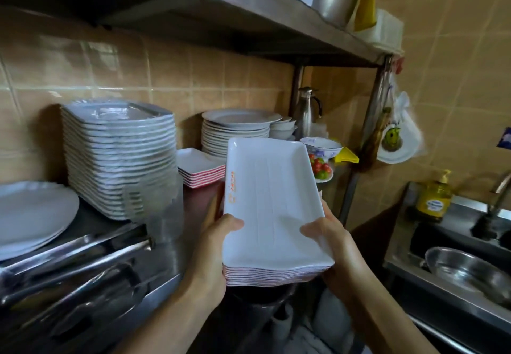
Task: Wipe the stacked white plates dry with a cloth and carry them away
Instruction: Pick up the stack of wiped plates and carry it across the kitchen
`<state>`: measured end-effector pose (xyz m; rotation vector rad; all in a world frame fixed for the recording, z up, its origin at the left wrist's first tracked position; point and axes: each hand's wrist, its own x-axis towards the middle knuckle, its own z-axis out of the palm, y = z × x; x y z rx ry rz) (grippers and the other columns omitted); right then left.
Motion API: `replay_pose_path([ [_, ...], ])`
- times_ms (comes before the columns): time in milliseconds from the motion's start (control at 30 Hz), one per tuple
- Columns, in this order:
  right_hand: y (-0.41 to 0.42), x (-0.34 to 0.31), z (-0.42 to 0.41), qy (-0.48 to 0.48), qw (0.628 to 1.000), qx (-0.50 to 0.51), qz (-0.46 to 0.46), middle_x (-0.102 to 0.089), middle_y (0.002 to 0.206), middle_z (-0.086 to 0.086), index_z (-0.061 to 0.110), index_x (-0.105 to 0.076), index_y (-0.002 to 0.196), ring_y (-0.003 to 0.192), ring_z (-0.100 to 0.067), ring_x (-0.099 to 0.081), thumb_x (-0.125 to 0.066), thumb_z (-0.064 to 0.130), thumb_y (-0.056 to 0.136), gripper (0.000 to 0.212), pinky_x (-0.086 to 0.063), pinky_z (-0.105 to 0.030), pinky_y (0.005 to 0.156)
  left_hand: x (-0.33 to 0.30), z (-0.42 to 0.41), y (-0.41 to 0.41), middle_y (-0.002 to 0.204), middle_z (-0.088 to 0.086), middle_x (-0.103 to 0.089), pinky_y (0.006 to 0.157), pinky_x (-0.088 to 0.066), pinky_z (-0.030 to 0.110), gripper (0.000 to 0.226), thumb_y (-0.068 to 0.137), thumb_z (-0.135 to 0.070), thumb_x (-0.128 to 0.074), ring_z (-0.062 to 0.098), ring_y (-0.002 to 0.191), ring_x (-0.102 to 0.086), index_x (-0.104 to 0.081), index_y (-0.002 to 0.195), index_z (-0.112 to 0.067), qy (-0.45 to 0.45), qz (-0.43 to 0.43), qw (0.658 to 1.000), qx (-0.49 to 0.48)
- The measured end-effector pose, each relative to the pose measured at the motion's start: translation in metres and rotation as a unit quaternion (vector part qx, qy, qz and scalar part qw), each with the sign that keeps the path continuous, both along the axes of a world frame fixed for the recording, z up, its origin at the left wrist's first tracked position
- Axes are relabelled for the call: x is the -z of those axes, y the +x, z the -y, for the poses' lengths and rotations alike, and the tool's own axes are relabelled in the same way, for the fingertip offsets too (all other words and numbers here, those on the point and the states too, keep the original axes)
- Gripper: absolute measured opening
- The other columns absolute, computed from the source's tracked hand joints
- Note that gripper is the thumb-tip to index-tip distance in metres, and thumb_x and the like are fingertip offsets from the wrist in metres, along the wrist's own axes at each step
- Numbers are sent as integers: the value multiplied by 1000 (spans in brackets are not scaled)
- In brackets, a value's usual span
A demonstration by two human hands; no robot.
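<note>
My left hand and right hand clamp a stack of white rectangular plates at its near corners, thumbs on top, lifted clear of the surface. Roughly nine plates, red-edged. Orange print along the top plate's left rim, unreadable. Beyond: five matching small plates, a tall stack of trays, round plates.

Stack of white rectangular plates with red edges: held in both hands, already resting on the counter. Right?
Not quite. The head view shows the stack of white rectangular plates with red edges held by the left hand and right hand, but lifted clear of the counter.
</note>
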<state>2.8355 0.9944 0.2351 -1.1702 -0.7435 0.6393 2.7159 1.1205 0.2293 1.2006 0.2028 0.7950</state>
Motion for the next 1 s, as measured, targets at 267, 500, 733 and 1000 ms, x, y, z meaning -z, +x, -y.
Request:
replay_pose_path([
  [267, 69, -9, -73, 12, 996, -83, -33, -70, 108, -12, 35, -58, 123, 86, -30, -68, -50, 12, 60, 68, -54, -34, 62, -14, -55, 49, 119, 2, -67, 99, -44, 52, 64, 64, -11, -49, 27, 112, -60, -57, 124, -31, -2, 3, 998, -60],
  [500, 141, -14, -147, -7, 985, -168, -37, -68, 101, -11, 26, -58, 121, 88, -30, -63, -51, 15, 58, 64, -50, -38, 72, -8, -102, 106, 123, 1, -64, 92, -48, 44, 58, 73, -17, -50, 24, 110, -62, -53, 130, -29, -1, 7, 987, -163],
  [733, 201, -32, -217, -25, 951, -301, -57, -67, 85, -8, 9, -53, 121, 72, -21, -64, -46, 8, 62, 60, -52, -28, 55, -16, -145, 165, 134, 16, -54, 108, -34, 52, 43, 94, -9, -37, 35, 123, -50, -48, 136, -14, -119, 63, 965, -224],
  [1000, 234, -37, -271, -70, 916, -375, -122, -68, 72, -7, 2, -57, 106, 61, -19, -66, -34, 1, 81, 34, -50, -23, 48, -32, -171, 193, 120, 24, -58, 91, -49, 49, 51, 83, 0, -39, 40, 106, -59, -47, 133, 0, -151, 41, 946, -285],
])
